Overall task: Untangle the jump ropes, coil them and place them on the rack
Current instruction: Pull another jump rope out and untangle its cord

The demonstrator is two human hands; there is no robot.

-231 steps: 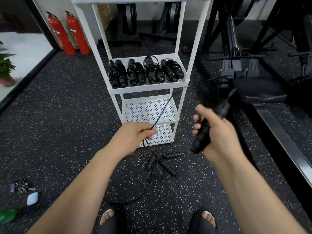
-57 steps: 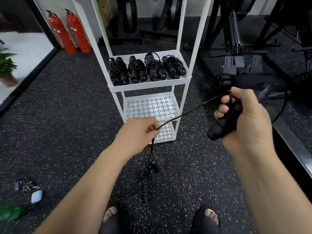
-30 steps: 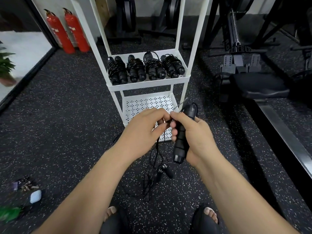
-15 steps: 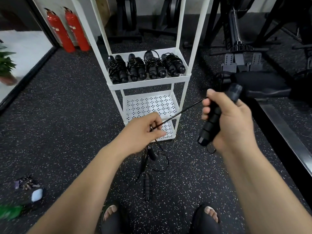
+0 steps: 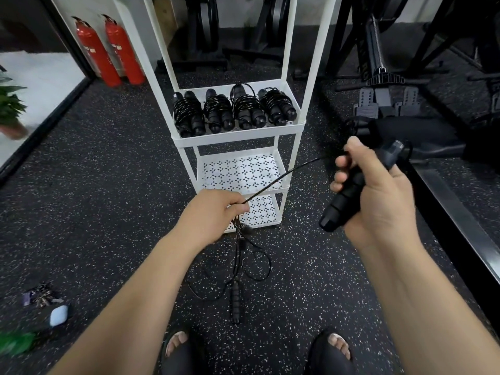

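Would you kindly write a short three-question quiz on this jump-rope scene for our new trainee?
1. True or false: the right hand grips a black ribbed jump-rope handle.
2. How many coiled black jump ropes lie on the white metal rack?
3. The left hand pinches: A) a thin black cord, B) the handle, C) the rack.
Key: 1 true; 2 four; 3 A.

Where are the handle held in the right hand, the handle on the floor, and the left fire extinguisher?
Held handle (image 5: 336,212): head view, lower ribbed grip.
Floor handle (image 5: 235,301): head view, middle of the grip.
Left fire extinguisher (image 5: 94,52): head view, red body.
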